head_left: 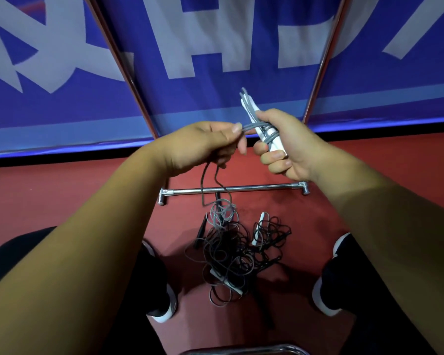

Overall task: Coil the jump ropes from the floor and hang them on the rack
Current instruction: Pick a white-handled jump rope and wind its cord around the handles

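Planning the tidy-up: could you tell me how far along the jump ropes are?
Done: nothing hangs on the visible rack poles. In hand: right hand grips white handles, left hand pinches grey rope wrapped round them. Left: tangled pile on the floor.

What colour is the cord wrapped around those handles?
Grey; the cord, wrapped over white handles, shows best in the head view.

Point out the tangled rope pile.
Head view, lower centre: the tangled rope pile lies on the red floor between the shoes, below the chrome bar.
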### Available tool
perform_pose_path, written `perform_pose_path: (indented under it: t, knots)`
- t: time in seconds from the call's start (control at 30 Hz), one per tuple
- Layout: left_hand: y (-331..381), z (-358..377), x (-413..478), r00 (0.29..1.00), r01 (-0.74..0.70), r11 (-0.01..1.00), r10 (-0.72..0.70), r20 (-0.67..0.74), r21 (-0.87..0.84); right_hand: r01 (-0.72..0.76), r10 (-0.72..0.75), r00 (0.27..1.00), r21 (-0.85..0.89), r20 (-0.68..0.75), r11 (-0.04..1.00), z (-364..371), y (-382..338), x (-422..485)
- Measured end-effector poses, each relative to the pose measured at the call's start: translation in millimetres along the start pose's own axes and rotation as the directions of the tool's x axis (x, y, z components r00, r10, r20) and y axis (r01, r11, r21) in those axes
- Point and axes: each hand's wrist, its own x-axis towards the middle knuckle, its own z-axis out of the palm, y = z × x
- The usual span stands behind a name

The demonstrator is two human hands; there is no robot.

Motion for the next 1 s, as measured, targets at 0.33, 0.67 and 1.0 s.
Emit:
perform_pose_path:
  t: [0.33, 0.67, 1.0]
  knots:
    - [-8.8, 2.5, -2.8, 0.996, 0.049, 0.984, -0.062, 0.07, 0.169, 0.042, -0.034, 0.997, -0.121, 0.071, 0.992, 9.4, -10.1, -16.1]
    - [-14.1, -5.2, 4.4, 0.99, 0.133, 0.913, -0.143, -0.002, 0.386, 0.014, 0.0, 0.998, -0.219, 0.064, 0.976, 11.8, -6.8, -16.8]
    - [-26.0, -18.2, 2.9, 0.949, 0.168, 0.93, -0.064, -0.308, 0.326, -0.006, 0.128, 0.951, -0.396, 0.282, 0.918, 17.5, -16.6, -42.2]
